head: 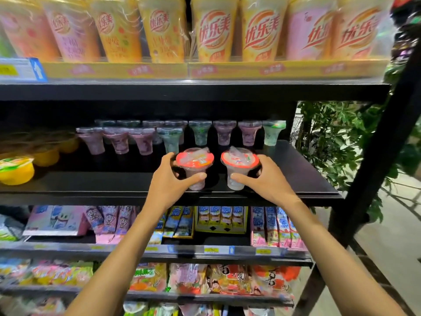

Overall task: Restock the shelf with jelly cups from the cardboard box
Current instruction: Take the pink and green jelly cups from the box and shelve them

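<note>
Two at once here! The left hand (167, 179) wraps a jelly cup (194, 166) with a red-rimmed lid, thumb across the near side and fingers (168, 156) curled round the far side. The right hand (264, 179) mirrors it on a second cup (238, 165), gripping just under the flared top. That's a sensible hold: the cups narrow toward the base, so the wide rim sits on the hand and can't slip.

Both cups are at the near edge of the dark middle shelf (296, 179), side by side but not touching. Their bases look to be on or just above the board; I can't tell which.

The left cup shows pinkish jelly through its clear wall, the right one something paler, almost white.

Behind them, at the far side of the shelf, rows of matching cups (224, 133) stand upright, purple-pink and green. There's bare board between, so I'd judge these two get pushed back to join them. Yellow tubs (16, 169) sit far left. The cardboard box is out of view.
</note>
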